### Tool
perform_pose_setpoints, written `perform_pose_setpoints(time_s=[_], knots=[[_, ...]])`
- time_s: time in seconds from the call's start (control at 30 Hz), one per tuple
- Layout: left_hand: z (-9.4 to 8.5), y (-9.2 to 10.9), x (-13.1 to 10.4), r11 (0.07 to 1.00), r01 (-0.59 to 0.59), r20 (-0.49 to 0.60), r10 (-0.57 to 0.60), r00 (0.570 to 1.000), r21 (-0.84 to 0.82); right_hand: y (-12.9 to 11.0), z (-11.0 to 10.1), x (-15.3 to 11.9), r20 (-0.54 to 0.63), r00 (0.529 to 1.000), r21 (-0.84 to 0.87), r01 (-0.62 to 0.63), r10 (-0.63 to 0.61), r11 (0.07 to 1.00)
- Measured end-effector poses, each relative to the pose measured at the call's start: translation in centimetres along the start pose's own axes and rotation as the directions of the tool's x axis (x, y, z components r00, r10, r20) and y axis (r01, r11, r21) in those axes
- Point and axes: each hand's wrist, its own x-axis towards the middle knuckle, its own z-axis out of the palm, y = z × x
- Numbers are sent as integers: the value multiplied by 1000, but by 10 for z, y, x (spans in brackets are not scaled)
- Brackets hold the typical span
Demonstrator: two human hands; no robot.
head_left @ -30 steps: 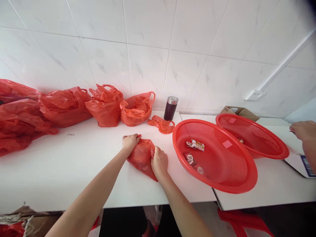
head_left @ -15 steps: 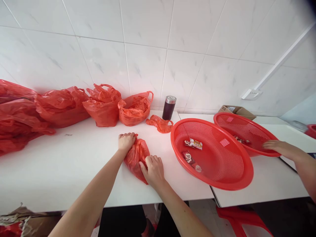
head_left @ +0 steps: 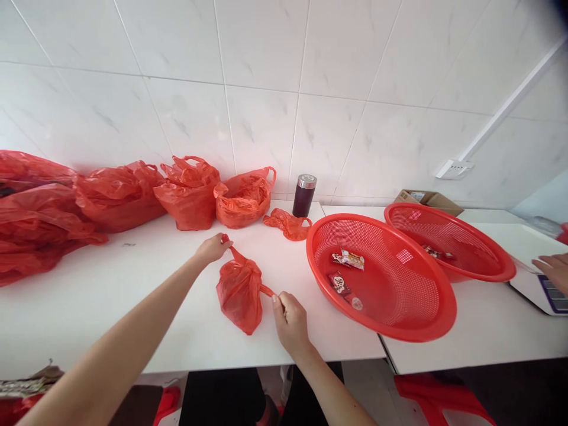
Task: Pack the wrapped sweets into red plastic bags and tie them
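A red plastic bag (head_left: 241, 294) rests on the white table in front of me, bulging with contents I cannot make out. My left hand (head_left: 213, 247) pinches one handle at the bag's upper left. The other handle, at its right side, is gripped by my right hand (head_left: 291, 319). Both handles are stretched outward, away from each other. Right of my right hand stands a red perforated basket (head_left: 426, 307) holding several wrapped snacks (head_left: 352, 259). A small crumpled red bag (head_left: 288, 223) lies beyond my hands.
Several red plastic bags (head_left: 190, 201) line the wall at left. A dark tumbler (head_left: 304, 196) stands behind. At right are a second red basket (head_left: 488, 260), a cardboard box (head_left: 428, 201), a scale (head_left: 550, 294) and another person's hand (head_left: 552, 269).
My hands have moved from the bag's body to its handles and pulled them apart. The other person's hand has left the second basket's rim and moved right, over the scale.
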Motion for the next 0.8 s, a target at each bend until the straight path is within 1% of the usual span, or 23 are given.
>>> perform_pose_setpoints(time_s=[0.07, 0.1, 0.13, 0.17, 0.2, 0.23, 0.27, 0.3, 0.33, 0.37, 0.43, 0.47, 0.5, 0.57, 0.6, 0.63, 0.67, 0.7, 0.73, 0.8], knots=[[-18, 8, -10, 991, -130, -29, 130, 991, -17, 3, 0, 3, -15, 996, 71, -84, 85, 994], [-24, 14, -19, 974, -226, -34, 225, 974, -23, 4, 0, 5, -13, 994, 104, -107, 109, 989], [-27, 20, -29, 938, -346, -20, 346, 938, -35, 4, 0, 5, -11, 992, 152, -125, 128, 980], [-27, 26, -39, 881, -469, 25, 471, 882, -62, 4, 0, 6, -16, 990, 209, -133, 139, 969], [-26, 31, -49, 816, -569, 87, 577, 812, -106, 3, -1, 6, -30, 988, 273, -135, 149, 953], [-23, 34, -58, 760, -631, 149, 650, 745, -155, 2, -3, 7, -54, 986, 339, -133, 161, 931], [-20, 36, -66, 729, -656, 196, 684, 703, -195, 1, -4, 7, -85, 980, 398, -130, 178, 908], [-18, 36, -72, 733, -645, 223, 680, 698, -216, 0, -6, 7, -117, 973, 443, -129, 200, 887], [-19, 34, -76, 764, -609, 225, 645, 730, -215, 0, -7, 7, -138, 964, 480, -135, 226, 867], [-22, 31, -78, 797, -570, 200, 603, 773, -199, 0, -8, 7, -149, 956, 506, -146, 252, 850], [-37, 23, -81, 872, -457, 120, 479, 869, -174, 1, -9, 6, -146, 948, 528, -169, 284, 833], [-47, 18, -82, 908, -379, 104, 401, 910, -178, 2, -8, 5, -139, 948, 520, -175, 286, 836], [-59, 11, -84, 936, -296, 109, 320, 941, -193, 3, -7, 4, -131, 952, 502, -177, 276, 847], [-82, -5, -89, 953, -118, 133, 160, 978, -278, 5, -5, 3, -114, 963, 437, -172, 244, 883], [-93, -17, -91, 944, -32, 118, 75, 990, -327, 5, -3, 4, -103, 968, 382, -172, 227, 908], [-103, -30, -93, 932, 44, 73, -19, 997, -361, 6, -2, 7, -89, 974, 297, -174, 208, 939], [-111, -46, -95, 914, 117, 4, -126, 992, -388, 6, 0, 13, -73, 979, 191, -173, 190, 966], [-118, -64, -97, 910, 192, -73, -234, 969, -368, 6, 1, 21, -57, 983, 80, -168, 172, 983], [-123, -83, -99, 914, 254, -129, -307, 943, -317, 7, 3, 33, -42, 987, -23, -158, 157, 987], [-126, -124, -103, 934, 278, -177, -319, 931, -222, 9, 7, 64, -32, 991, -164, -135, 131, 977]])
